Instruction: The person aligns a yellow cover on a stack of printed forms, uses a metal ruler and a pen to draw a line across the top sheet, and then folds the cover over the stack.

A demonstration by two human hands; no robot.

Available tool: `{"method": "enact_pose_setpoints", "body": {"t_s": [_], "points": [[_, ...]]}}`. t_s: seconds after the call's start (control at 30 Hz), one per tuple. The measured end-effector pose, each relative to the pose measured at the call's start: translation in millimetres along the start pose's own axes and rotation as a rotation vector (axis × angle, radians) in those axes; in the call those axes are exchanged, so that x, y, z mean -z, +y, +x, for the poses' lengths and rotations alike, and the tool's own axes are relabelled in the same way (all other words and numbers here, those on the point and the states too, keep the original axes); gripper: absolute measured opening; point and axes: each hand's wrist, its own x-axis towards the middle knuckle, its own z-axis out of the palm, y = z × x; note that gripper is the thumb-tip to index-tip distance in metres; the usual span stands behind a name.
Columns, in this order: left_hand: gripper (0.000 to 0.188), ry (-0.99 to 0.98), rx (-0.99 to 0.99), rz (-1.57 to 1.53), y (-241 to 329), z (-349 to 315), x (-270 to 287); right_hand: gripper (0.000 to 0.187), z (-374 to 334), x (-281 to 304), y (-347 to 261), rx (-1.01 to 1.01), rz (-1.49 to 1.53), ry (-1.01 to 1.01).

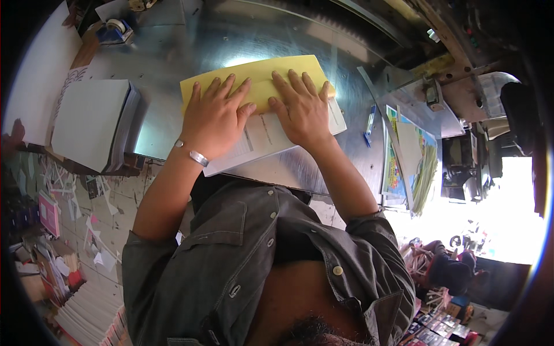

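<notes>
A yellow paper sheet (pixel 261 68) lies over the far part of a white stack of printed pages (pixel 262 138) at the near side of the metal table. My left hand (pixel 214 121) rests flat on the left part of the yellow sheet, fingers spread and thumb reaching onto its near edge. On the right part, my right hand (pixel 301 106) presses down the same way with its fingers apart. Both palms reach over the white pages and hide some of them. Neither hand grips anything.
Left on the metal table (pixel 173 63) stands a thick white paper stack (pixel 89 121), with a blue tape dispenser (pixel 113 32) beyond it. To the right lie a blue pen-like tool (pixel 369 127), a long metal strip (pixel 393 135) and colourful printed sheets (pixel 394 173). Paper scraps (pixel 104 254) litter the floor.
</notes>
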Motion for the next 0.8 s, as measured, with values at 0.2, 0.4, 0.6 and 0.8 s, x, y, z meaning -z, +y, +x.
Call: {"method": "enact_pose_setpoints", "body": {"t_s": [0.2, 0.4, 0.6, 0.8], "points": [[0.059, -0.060, 0.103, 0.083, 5.7, 6.0, -11.3, 0.058, -0.8, -8.9, 2.4, -0.017, -0.043, 0.013], [0.060, 0.060, 0.072, 0.017, 17.2, 3.4, -29.4, 0.059, -2.6, 1.1, 1.6, 0.044, -0.124, -0.013], [0.061, 0.137, 0.035, -0.042, 13.2, 3.5, -35.7, 0.058, -2.5, 4.2, -3.9, 0.080, -0.101, -0.029], [0.063, 0.048, 0.038, -0.036, 11.8, 3.4, -37.4, 0.057, -3.9, 2.5, -4.1, 0.079, -0.089, -0.079]]}}
